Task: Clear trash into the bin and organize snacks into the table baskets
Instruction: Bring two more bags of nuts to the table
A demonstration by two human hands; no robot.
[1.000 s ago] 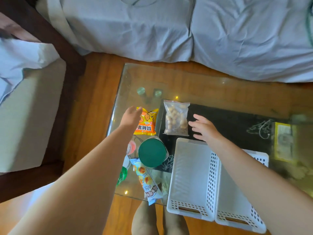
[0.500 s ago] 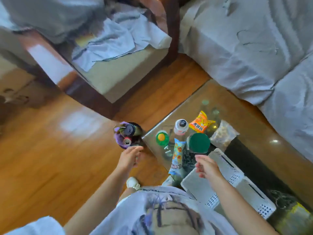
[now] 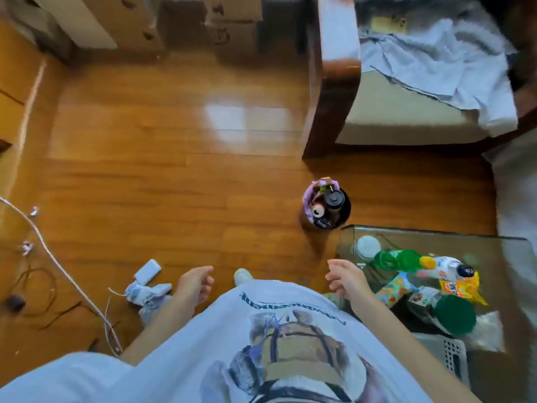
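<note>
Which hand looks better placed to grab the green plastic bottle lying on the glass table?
Probably the right hand. It hangs empty and loosely curled just beside the glass table, close to the green plastic bottle. The left hand, also empty, is over the floor, farther away.

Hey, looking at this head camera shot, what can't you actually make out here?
- White basket: mostly cut off, hidden behind the right arm and the green lid.
- Orange snack packet: print too blurred to read.
- Bin on the floor: only the top trash shows, a can and a dark cup lid; anything deeper is hidden.
- Left hand and right hand: motion-blurred, palms unseen.
</note>
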